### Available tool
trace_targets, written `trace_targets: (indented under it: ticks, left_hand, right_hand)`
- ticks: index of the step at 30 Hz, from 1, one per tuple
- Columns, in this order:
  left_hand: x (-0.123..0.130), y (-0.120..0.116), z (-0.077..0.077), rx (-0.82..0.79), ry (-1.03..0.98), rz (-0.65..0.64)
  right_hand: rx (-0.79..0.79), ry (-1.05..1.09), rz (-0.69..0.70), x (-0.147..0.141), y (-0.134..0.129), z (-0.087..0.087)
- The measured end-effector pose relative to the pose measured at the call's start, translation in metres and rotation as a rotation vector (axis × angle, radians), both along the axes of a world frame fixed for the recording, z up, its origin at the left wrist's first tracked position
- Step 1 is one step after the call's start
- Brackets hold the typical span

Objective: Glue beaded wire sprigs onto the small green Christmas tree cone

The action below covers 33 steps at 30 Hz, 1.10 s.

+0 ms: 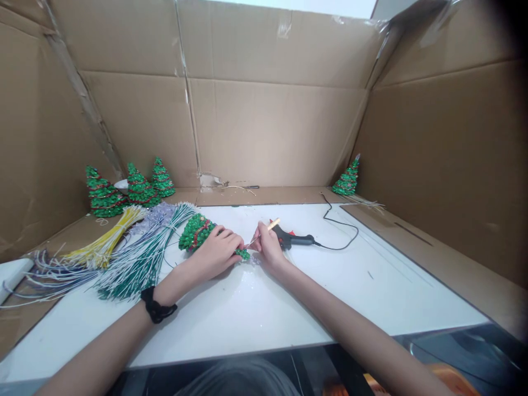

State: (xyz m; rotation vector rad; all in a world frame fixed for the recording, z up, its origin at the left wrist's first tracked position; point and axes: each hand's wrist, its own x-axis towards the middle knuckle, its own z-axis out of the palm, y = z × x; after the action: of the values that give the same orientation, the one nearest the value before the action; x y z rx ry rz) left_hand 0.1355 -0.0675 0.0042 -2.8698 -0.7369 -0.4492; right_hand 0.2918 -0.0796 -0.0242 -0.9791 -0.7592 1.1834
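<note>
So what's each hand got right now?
Left hand: closed, holding the tree that lies sideways.
Right hand: closed, holding a thin tool.

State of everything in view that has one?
Left hand: closed on held tree
Held tree: tipped over, tip rightward
Right hand: gripping thin tool
Thin tool: slanted, handle end up
Glue gun: lying on table, not held; on/off unclear
Cord: slack, curved
Left trees: upright
Right tree: upright
Yellow bundle: lying, far end fanned less
Black wristband: worn
</note>
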Motion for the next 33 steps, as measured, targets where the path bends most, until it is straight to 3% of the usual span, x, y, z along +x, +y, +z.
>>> trace_targets:
  ticks: [13,19,33]
  left_hand:
    - [0.0,0.0,-0.003,0.119,0.081,-0.022]
    - [0.001,-0.001,-0.001,0.12,0.088,-0.013]
    - [0.002,-0.002,-0.002,0.053,-0.017,0.005]
  right_hand:
    - [-0.005,-0.004,0.121,0.002,0.011,-0.008]
    - [-0.09,0.036,0.212,0.003,0.015,-0.01]
    - [-0.11,0.146,0.122,0.001,0.005,-0.004]
